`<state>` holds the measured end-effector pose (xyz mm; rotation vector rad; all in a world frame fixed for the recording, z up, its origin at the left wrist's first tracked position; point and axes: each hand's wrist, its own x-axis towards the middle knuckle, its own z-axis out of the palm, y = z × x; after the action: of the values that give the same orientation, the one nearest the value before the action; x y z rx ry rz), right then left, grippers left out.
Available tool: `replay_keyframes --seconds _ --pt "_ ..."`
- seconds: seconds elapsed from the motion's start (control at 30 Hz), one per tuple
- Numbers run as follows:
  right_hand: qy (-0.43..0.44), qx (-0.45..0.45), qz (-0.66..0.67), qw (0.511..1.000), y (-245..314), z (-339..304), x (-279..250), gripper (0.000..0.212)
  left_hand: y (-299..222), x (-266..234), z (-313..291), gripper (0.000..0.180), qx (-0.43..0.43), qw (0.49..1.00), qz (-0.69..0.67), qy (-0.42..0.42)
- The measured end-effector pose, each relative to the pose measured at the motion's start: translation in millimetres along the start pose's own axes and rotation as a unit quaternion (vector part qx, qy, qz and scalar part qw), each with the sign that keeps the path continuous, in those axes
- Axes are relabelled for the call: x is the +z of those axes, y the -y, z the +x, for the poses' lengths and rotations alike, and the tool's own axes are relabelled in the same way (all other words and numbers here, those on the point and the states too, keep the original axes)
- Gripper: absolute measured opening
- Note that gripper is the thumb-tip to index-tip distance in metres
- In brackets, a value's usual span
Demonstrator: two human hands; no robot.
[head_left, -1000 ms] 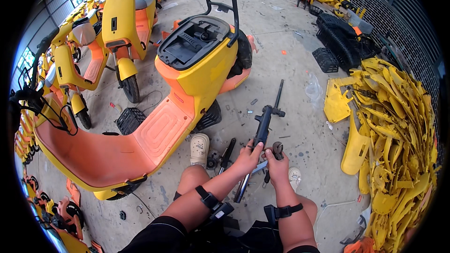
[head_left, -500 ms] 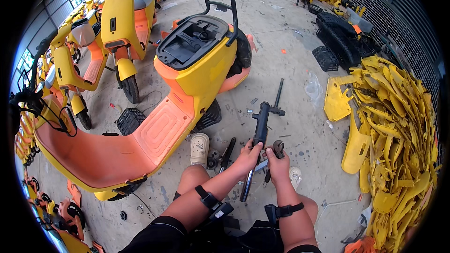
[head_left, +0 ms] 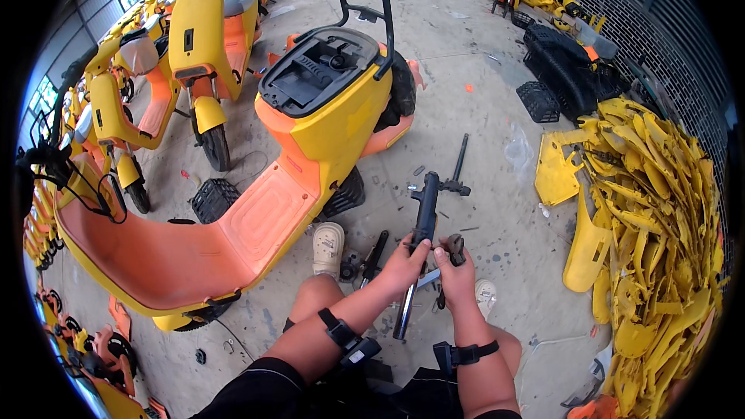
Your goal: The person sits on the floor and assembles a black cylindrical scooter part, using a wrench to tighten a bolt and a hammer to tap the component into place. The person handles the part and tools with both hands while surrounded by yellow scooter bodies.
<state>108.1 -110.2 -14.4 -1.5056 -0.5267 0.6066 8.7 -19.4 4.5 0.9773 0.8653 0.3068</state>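
My left hand (head_left: pixel 408 259) is closed around a black fork tube (head_left: pixel 425 213), held at a slant in front of my knees. Below the fingers, a shiny dark rod (head_left: pixel 404 312) continues the tube toward me. In my right hand (head_left: pixel 456 275) is a dark adjustable wrench (head_left: pixel 455 246); its head shows above the fingers and its handle hangs below the palm. Both hands are close together, the right thumb near the tube's side. Between them on the floor lies a flat light-coloured bar (head_left: pixel 428 276), partly hidden.
A yellow and orange scooter body (head_left: pixel 326 132) stands to my left. Another black fork part (head_left: pixel 458 174) lies beyond the tube. A black shock-like part (head_left: pixel 375 254) rests by my left shoe (head_left: pixel 328 244). Yellow panels (head_left: pixel 652 225) are piled at the right; more scooters (head_left: pixel 195 39) stand far left.
Both hands, with the tube and the wrench, have shifted slightly left and toward me. The wrench head has turned a little. Both grips stay closed.
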Motion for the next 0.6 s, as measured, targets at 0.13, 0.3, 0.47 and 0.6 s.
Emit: replay_keyframes --seconds 0.13,0.3,0.47,0.6 --pt "0.039 0.134 0.059 0.988 17 2 -17 0.045 -11 -9 4 0.044 -0.012 0.998 -0.051 -0.029" --pt "0.095 0.239 0.233 0.938 28 11 -24 0.051 -19 -24 4 0.04 0.024 0.994 -0.068 -0.083" --pt "0.153 0.214 0.163 0.951 21 13 -22 0.038 -26 -29 5 0.031 0.062 0.994 -0.07 -0.055" --pt "0.155 0.173 0.087 0.969 21 10 -17 0.037 -28 -31 0 0.044 0.07 0.996 -0.039 -0.046"
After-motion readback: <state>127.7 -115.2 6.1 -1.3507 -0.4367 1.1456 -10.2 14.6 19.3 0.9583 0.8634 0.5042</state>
